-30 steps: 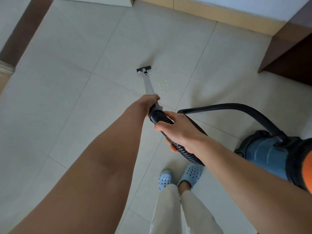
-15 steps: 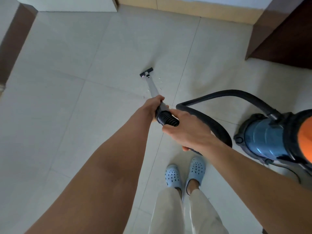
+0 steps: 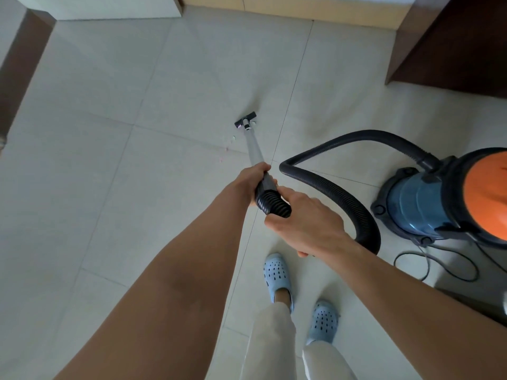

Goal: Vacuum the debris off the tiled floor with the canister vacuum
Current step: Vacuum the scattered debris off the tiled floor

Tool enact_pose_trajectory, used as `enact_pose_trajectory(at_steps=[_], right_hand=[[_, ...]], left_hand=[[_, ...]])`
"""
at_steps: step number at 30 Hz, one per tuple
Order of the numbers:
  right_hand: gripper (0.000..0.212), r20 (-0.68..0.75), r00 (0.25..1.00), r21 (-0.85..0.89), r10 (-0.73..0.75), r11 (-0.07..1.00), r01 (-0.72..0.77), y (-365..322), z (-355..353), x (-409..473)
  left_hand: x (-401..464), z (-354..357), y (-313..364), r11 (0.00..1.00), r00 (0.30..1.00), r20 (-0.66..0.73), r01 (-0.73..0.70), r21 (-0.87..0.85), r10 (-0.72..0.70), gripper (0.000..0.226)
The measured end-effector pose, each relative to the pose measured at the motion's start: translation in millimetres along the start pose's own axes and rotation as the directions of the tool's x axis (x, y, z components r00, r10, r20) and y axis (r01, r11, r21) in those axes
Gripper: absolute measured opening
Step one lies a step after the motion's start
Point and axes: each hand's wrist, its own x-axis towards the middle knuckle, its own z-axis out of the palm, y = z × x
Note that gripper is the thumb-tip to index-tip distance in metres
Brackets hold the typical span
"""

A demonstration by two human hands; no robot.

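My left hand point(image 3: 251, 178) is wrapped round the wand point(image 3: 253, 148) where it meets the hose point(image 3: 343, 198). My right hand point(image 3: 307, 223) grips the ribbed hose just behind it, fingers curled under. The wand slants down to the nozzle point(image 3: 245, 123), which sits on the floor point(image 3: 109, 160) ahead of me. A few bits of debris point(image 3: 233, 138) lie just left of the wand, near the nozzle. The hose loops right to the vacuum point(image 3: 439, 198), standing on the tiles beside my right foot, its cord point(image 3: 439, 267) curled nearby.
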Motion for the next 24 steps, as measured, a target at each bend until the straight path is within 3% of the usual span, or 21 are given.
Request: enact_pose_trajectory(at_steps=[8, 12, 18, 24], right_hand=[[0.029, 0.012, 1.000, 0.007, -0.005, 1.000, 0.005, 26.9, 17.6, -31.8], [0.019, 0.056, 0.997, 0.182, 0.044, 0.982, -0.054, 40.8, 31.6, -44.7], [0.017, 0.179, 0.982, 0.615, 0.057, 0.773, -0.157, 52.9, 54.3, -57.9], [0.013, 0.268, 0.963, 0.731, 0.022, 0.646, -0.219, 47.5, 63.2, -69.8]], left_hand=[[-16.5, 7.9, -39.5, 0.999, 1.000, -0.007, 0.000, 0.038, 0.000, 0.018], [-24.2, 10.0, -55.9, 0.989, 0.999, -0.032, -0.008, 0.150, 0.013, 0.016], [-31.3, 8.1, -71.6, 0.949, 0.995, -0.079, -0.026, 0.314, 0.053, 0.033], [-37.3, -5.1, -79.5, 0.923, 0.990, -0.123, -0.015, 0.383, 0.067, 0.025]])
